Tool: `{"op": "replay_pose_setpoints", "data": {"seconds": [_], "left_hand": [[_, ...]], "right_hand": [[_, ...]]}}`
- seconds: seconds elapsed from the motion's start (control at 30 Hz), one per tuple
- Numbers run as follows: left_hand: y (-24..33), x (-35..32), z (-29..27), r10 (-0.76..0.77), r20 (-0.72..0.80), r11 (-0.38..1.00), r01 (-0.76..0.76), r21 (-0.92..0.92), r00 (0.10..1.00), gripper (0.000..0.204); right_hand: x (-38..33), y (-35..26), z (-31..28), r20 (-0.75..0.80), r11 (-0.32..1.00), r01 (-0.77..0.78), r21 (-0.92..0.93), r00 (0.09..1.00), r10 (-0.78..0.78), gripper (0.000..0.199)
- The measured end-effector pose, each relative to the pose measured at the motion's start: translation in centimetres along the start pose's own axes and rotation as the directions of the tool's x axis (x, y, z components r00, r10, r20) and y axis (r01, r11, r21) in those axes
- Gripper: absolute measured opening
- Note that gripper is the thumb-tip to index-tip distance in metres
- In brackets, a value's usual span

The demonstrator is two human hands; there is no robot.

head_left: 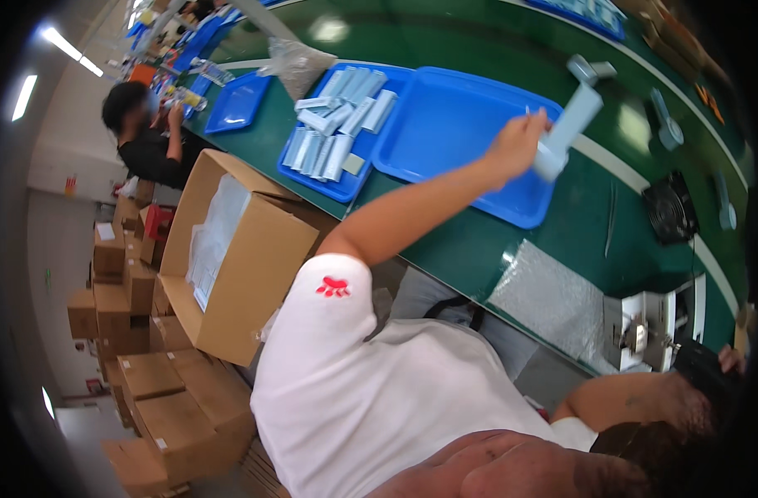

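Risk: the pale grey-blue carton is held by its lower end only, so its long free end could lever it out of the grip and drop it onto the empty blue tray below, or onto the green bench. With the arm at full stretch there is little margin for correction.

Left hand: arm extended almost straight from the shoulder across the bench edge, wrist raised, fingers closed on the carton, which tilts up and away above the tray's far corner.

Right hand: at the dark picture rim beside a small metal fixture, forearm bent; finger state cannot be told.

Adjacent: a second blue tray carries stacked cartons of the same kind; bubble wrap lies near the bench edge
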State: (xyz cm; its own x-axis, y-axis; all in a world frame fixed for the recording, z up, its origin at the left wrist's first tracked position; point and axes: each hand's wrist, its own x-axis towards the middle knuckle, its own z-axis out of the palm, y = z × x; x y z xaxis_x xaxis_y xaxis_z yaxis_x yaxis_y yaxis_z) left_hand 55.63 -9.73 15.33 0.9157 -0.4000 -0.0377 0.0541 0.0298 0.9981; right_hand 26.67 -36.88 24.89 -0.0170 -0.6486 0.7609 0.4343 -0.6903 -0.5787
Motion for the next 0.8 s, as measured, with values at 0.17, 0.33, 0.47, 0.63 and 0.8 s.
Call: {"op": "replay_pose_setpoints", "data": {"seconds": [0.17, 0.33, 0.47, 0.63, 0.8], "left_hand": [[-0.4, 15.9, -7.4, -0.143, -0.087, 0.979, 0.127, -0.160, 0.986, 0.041], [-2.6, 25.3, -11.0, -0.221, -0.114, 0.970, 0.206, -0.132, 0.969, 0.056], [-4.2, 25.2, -12.4, -0.014, -0.436, 0.985, 0.089, 0.151, 0.900, 0.092], [-6.1, 16.1, -13.9, 0.484, -0.251, 0.816, -0.329, 0.475, 0.838, 0.073], [-3.8, -2.8, -10.3, 0.622, 0.039, 0.710, -0.584, 0.394, 0.782, 0.032]], "right_hand": [[0.4, 3.1, 2.4, 0.158, 0.973, 0.144, -0.183, 0.981, -0.115, 0.026], [0.9, 4.0, 2.7, 0.276, 0.874, 0.289, -0.391, 0.942, -0.188, 0.032], [-0.8, 4.8, 3.6, 0.096, 0.950, 0.147, -0.275, 0.987, -0.125, 0.031], [-2.4, 5.9, 2.2, -0.002, 0.605, 0.255, -0.754, 0.921, -0.390, 0.054], [-3.0, 9.5, -1.6, -0.099, 0.652, 0.249, -0.716, 0.888, -0.448, 0.079]]}}
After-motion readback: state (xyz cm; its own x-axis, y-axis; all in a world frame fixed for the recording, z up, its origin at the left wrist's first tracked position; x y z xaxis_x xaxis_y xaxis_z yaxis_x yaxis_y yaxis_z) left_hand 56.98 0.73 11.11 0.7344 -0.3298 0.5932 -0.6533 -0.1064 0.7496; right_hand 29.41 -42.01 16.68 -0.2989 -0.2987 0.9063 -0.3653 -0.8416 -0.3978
